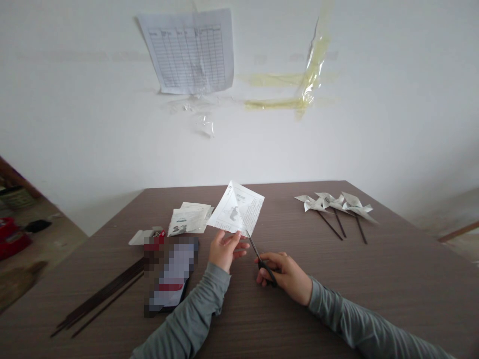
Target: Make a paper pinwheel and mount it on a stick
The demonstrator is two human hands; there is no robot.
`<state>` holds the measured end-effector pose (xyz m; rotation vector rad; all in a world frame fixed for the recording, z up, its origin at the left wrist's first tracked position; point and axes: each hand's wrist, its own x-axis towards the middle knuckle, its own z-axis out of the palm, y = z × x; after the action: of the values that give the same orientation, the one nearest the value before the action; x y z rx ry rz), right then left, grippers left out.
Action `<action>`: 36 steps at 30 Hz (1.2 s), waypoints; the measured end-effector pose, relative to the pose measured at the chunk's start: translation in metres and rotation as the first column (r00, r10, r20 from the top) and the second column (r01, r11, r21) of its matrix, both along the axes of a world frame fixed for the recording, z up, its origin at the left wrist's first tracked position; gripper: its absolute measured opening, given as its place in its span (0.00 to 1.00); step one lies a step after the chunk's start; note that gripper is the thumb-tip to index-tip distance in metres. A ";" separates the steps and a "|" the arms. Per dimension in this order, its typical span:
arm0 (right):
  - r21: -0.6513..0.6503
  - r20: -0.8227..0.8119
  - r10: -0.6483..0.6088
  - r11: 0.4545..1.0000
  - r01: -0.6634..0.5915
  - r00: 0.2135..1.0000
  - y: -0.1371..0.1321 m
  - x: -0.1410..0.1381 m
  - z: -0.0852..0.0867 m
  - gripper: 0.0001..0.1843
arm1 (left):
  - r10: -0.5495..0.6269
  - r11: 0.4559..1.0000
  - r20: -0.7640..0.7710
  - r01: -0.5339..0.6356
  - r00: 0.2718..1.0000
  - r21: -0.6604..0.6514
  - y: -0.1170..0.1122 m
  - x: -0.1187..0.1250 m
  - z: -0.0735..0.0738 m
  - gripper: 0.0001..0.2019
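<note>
My left hand [225, 249] pinches the lower edge of a square piece of printed paper [236, 207], which is raised above the table with a diagonal crease across it. In my right hand [286, 274] is a pair of scissors [256, 249] with dark handles, my fingers wrapped around them. The scissors' blades meet the paper's lower right corner, just beside my left fingertips. Whether the blades are apart or together is too small to make out.
Several paper pinwheels [333, 203] on dark sticks lie at the right. At the left are a stack of cut paper pieces [189, 219], an opened small box [155, 239], a bundle of dark sticks [105, 294] and a phone [174, 274]. A wall rises behind the table [374, 299].
</note>
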<state>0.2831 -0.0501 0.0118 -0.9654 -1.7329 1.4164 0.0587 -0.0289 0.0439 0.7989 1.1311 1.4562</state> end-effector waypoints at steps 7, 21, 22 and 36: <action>-0.042 -0.017 -0.036 0.998 0.035 0.999 -0.005 -0.002 0.006 0.34 | -0.005 1.000 -0.022 0.005 1.000 -0.022 0.008 -0.005 -0.002 0.21; -0.068 -0.043 -0.079 0.995 0.076 0.996 -0.005 -0.005 0.006 0.36 | 0.006 0.997 -0.065 -0.001 0.998 0.071 -0.003 0.000 0.003 0.21; -0.066 -0.043 -0.075 0.995 0.073 0.996 -0.004 -0.005 0.005 0.37 | 0.007 0.997 -0.070 -0.002 0.998 0.073 -0.002 0.000 0.003 0.20; -0.055 -0.044 -0.077 0.996 0.075 0.996 -0.005 -0.004 0.011 0.36 | 0.002 0.997 -0.096 0.006 0.995 0.079 -0.003 0.000 0.005 0.22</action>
<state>0.2794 -0.0555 0.0225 -1.0085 -1.6155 1.4307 0.0591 -0.0320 0.0494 0.9337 1.1500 1.4813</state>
